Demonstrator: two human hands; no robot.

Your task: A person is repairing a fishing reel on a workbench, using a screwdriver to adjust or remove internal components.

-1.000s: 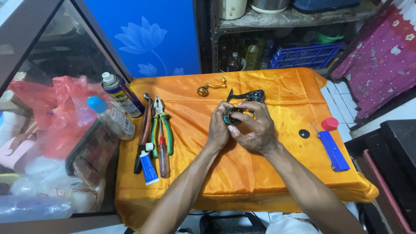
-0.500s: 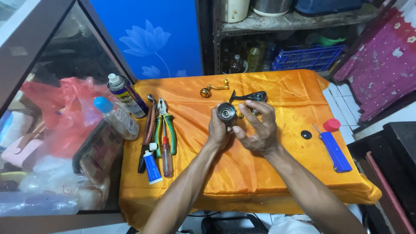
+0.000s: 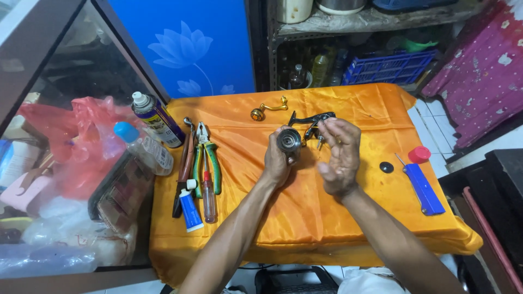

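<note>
Reel body (image 3: 289, 140) sits in our left hand (image 3: 278, 163), fingers wrapped round it, held above the table's middle. Right hand (image 3: 339, 155) has fingers pinching a small part beside the dark bail frame (image 3: 311, 121); which part, we cannot tell. Gold handle (image 3: 267, 110) already off, lying near the far edge; black cap (image 3: 386, 167) off too, toward the right edge. Pliers (image 3: 208, 155) unused along the left edge. Reel looks partly stripped.

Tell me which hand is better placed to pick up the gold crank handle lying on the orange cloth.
Probably the right hand: its grip looks free, fingers loosely open by the black reel frame. The left hand holds the round dark metal spool. The gold crank handle lies just beyond both.
</note>
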